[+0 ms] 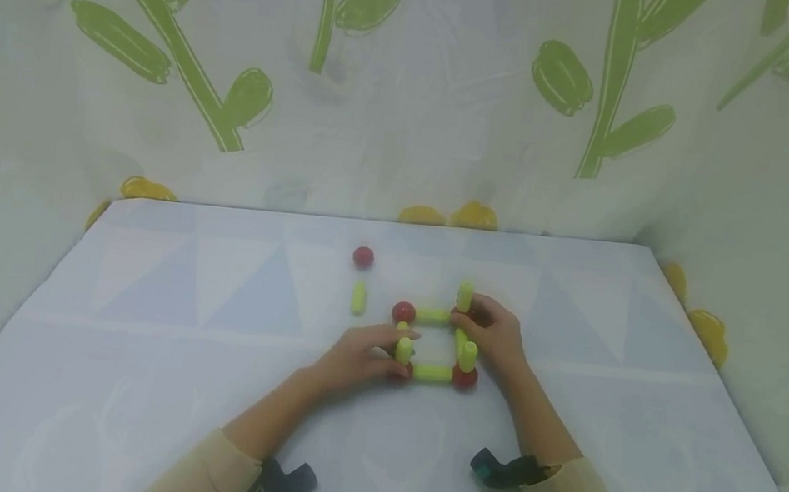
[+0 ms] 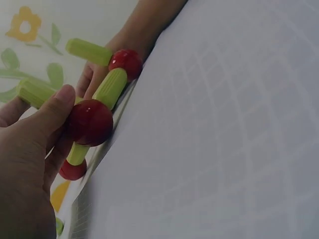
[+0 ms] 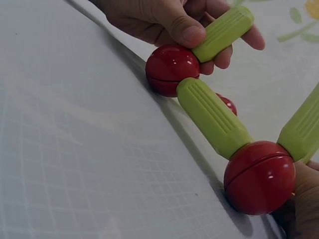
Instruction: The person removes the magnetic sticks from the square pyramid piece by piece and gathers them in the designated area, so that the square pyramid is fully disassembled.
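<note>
Magnetic-looking green rods and red balls form a square frame on the table, with upright rods at three corners. My left hand pinches the upright green rod at the near left corner, its thumb just above the red ball there. Over at the far right corner, my right hand grips the red ball below another upright rod; fingers cover most of that ball. The near right ball carries a third upright rod. On the far left ball no upright rod shows.
Left of the frame lie a loose green rod and, farther back, a loose red ball. The pale patterned tabletop ends at a wall covering with green leaves. Dark wrist cameras sit by both sleeves.
</note>
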`<state>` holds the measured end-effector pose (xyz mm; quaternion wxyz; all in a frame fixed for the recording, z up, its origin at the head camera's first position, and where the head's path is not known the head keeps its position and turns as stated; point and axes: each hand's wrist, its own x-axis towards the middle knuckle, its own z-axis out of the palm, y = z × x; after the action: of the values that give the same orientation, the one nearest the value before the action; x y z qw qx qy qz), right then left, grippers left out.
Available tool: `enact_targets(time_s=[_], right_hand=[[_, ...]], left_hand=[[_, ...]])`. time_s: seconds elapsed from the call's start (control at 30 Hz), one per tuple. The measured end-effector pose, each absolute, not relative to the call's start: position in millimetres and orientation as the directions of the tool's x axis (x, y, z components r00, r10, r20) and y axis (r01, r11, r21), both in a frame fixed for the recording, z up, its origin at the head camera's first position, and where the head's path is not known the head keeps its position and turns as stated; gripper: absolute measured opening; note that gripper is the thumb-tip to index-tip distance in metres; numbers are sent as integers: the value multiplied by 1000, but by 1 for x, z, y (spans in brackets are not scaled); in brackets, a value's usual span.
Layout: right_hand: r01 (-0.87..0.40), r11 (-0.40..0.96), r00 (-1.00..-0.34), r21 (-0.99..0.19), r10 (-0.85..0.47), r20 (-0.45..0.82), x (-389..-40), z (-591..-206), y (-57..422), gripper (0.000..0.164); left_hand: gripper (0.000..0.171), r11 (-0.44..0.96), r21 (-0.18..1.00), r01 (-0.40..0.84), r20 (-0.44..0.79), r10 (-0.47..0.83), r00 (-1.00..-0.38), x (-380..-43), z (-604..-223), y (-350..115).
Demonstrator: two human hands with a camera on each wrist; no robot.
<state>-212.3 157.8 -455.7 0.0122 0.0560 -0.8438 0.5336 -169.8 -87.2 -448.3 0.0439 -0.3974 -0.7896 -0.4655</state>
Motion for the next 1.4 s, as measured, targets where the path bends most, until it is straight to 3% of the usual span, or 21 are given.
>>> enact_targets(time_s=[0.23, 0.4, 0.5, 0.7, 1.0, 1.17, 1.4], right_hand=[[-115, 440, -993, -890, -79, 90, -214, -456, 160, 38], [-88, 419, -995, -904, -77, 61, -213, -455, 161, 37], [-67, 403, -996, -913, -79, 38, -212, -455, 161, 38], [-81, 402, -996, -912, -74, 55, -211, -456, 161, 39], [-89, 427, -995, -900, -81, 60, -211, -456, 159, 39], [-83, 438, -995, -895, -80, 53, -211, -455, 159, 37], [-101, 422, -994, -901, -78, 76, -212, -455, 159, 35]], left_hand=[[51, 236, 743, 626, 420, 564, -711, -171, -448, -89], [65, 329, 861, 388, 194, 493, -848, -169, -436, -92], [75, 311, 917, 249, 91, 446, -890, -170, -429, -96], [69, 206, 966, 154, 50, 437, -898, -174, -425, -114], [72, 240, 970, -23, -119, 396, -911, -183, -428, -147], [71, 285, 959, -6, -104, 329, -939, -193, -429, -163], [65, 500, 863, 68, -94, 292, -952, -213, -433, -182]])
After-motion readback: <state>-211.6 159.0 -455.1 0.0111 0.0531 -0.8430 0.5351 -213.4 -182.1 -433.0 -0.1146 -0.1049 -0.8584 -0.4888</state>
